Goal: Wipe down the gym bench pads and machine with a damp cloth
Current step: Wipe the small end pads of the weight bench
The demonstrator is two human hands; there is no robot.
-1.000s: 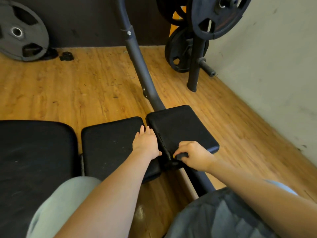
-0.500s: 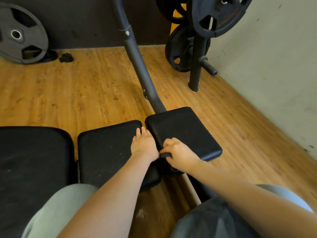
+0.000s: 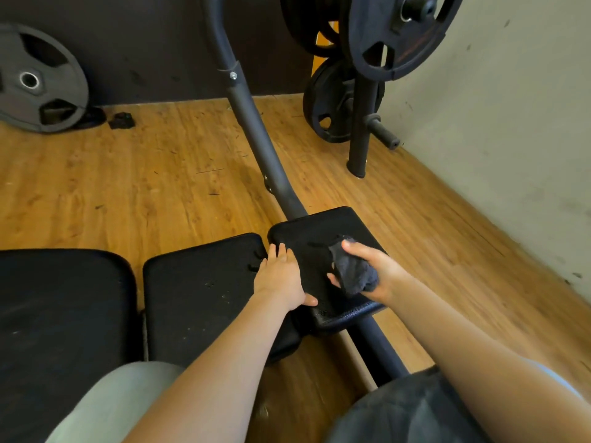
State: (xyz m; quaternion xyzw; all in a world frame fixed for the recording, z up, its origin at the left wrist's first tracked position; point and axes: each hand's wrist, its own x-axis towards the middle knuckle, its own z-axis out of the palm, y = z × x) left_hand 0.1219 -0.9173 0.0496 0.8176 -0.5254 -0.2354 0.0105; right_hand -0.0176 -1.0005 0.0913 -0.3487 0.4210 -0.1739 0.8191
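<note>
a dark cloth [image 3: 353,272] is bunched up and held in the right hand [image 3: 372,274], with the fingers curled round it, over the small black pad [image 3: 307,241]. the left hand [image 3: 281,276] is laid flat with straight fingers on that pad's left edge, next to the middle pad [image 3: 198,282]. a bigger pad [image 3: 60,314] is cut off at the left. the cloth's wetness cannot be told. a grey bar [image 3: 256,132] is seen behind, and weight plates [image 3: 396,33] are cut off at the top.
</note>
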